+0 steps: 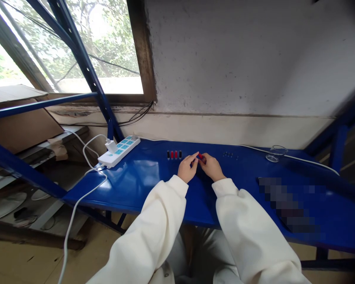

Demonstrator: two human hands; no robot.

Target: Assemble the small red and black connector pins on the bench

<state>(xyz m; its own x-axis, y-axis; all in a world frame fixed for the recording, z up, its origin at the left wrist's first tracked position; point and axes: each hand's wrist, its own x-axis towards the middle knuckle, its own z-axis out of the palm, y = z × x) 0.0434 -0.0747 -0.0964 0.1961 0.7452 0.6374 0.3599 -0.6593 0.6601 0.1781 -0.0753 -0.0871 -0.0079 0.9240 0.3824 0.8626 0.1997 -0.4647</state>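
Note:
My right hand (212, 167) pinches a small red cylindrical piece (200, 156) just above the blue tabletop. My left hand (187, 168) meets it from the other side, with thumb and fingertips drawn together at the piece's left end. Whatever those left fingertips grip is too small and too covered to make out. Left of my hands stands a short row of similar pieces: a black piece (168, 155), a red one (172, 155), another red one (176, 155) and a second black one (180, 154), each with a pale lower end. Several tiny metallic parts (228, 154) lie beyond my right hand.
A white power strip (118, 152) with a plug and cable occupies the left of the blue table (130, 185). Toward the right are a clear round container (272, 158), a white cable (310, 161) and a blurred dark object (286, 205). Blue shelf posts frame both sides.

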